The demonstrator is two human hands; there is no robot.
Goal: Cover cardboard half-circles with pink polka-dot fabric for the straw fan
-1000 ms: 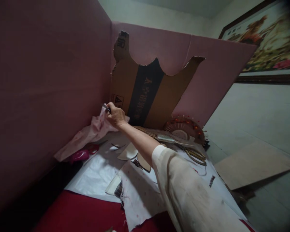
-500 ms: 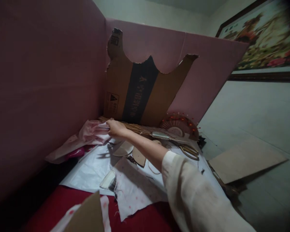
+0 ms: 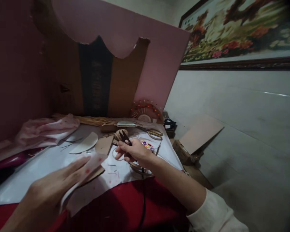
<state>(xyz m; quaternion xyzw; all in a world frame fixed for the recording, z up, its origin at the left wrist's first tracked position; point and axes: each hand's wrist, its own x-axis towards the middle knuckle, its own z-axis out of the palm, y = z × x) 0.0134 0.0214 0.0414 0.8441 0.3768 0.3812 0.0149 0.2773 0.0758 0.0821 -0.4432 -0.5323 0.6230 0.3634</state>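
Observation:
My left hand (image 3: 53, 182), at the lower left, grips a cardboard piece (image 3: 91, 176) covered by white cloth with red dots (image 3: 93, 162). The fingers lie flat along the cloth. Over the middle of the table, my right hand (image 3: 136, 151) is closed on small dark thread snips (image 3: 125, 138), their points directed up and away from me. Behind the snips sits a ball of twine (image 3: 118, 133). A half-round pale piece (image 3: 84, 143) and a brown cardboard piece (image 3: 103, 145) lie beyond my left hand.
Large gold-handled scissors (image 3: 154, 133) rest at the back right. A pink-white cloth (image 3: 48, 127) is bunched at the left. A cut cardboard sheet (image 3: 123, 77) leans on a pink panel (image 3: 159, 58). A fan-like piece with red beads (image 3: 145, 112) stands behind. The table has a red cover (image 3: 116, 206).
My right hand has left the bunched cloth at the left, moved right and now holds the thread snips. My left hand has come into view with the cloth-covered cardboard. The view has turned right.

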